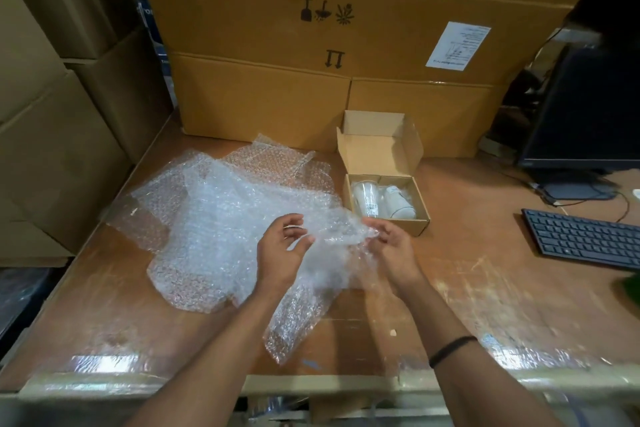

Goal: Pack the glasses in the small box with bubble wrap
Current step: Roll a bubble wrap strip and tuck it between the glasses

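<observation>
Our left hand [282,246] and right hand [391,250] each pinch one clear bubble wrap sheet [332,236], lifted above the surface [485,288]. More wrap [214,215] lies spread to the left. Just beyond our right hand, the small box [421,225], lid up, holds two clear glasses [367,199] lying side by side.

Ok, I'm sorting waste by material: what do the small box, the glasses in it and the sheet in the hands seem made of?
The small box: plain brown cardboard, matt, folded flaps. The glasses: clear, shiny; glass or plastic, cannot tell. The sheet: clear glossy plastic film covered in air bubbles.
</observation>
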`<move>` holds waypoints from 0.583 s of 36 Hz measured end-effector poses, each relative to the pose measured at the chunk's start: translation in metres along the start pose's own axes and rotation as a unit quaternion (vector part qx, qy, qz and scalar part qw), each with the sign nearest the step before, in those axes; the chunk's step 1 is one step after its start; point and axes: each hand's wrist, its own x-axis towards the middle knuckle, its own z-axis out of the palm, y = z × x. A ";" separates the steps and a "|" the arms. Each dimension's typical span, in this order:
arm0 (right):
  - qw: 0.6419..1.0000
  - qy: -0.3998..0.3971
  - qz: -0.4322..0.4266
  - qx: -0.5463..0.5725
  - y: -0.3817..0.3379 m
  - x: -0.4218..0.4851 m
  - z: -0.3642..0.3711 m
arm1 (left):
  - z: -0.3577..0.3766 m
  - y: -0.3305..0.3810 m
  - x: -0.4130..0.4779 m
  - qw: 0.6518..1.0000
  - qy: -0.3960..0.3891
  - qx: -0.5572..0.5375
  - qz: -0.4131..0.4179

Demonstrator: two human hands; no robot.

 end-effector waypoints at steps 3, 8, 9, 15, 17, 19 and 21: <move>1.000 -0.012 0.001 0.013 -0.002 0.002 -0.033 | 0.003 -0.003 0.000 0.998 0.043 -0.031 -0.039; 0.991 -0.106 0.076 -0.036 -0.013 -0.002 -0.087 | 0.021 0.002 0.007 0.966 0.020 -0.104 -0.234; 0.987 -0.124 0.086 -0.058 -0.017 -0.005 -0.095 | 0.026 0.005 0.009 0.956 -0.003 -0.123 -0.268; 0.959 -0.178 0.132 -0.174 -0.028 0.002 -0.131 | 0.058 0.013 0.014 0.910 -0.070 -0.182 -0.366; 0.946 -0.182 0.134 -0.233 -0.032 0.007 -0.140 | 0.066 0.015 0.012 0.906 -0.088 -0.161 -0.382; 0.927 -0.181 0.141 -0.296 -0.034 0.015 -0.148 | 0.071 0.013 0.010 0.894 -0.122 -0.156 -0.401; 0.913 -0.154 0.145 -0.347 -0.032 0.023 -0.155 | 0.075 0.014 0.005 0.879 -0.160 -0.154 -0.423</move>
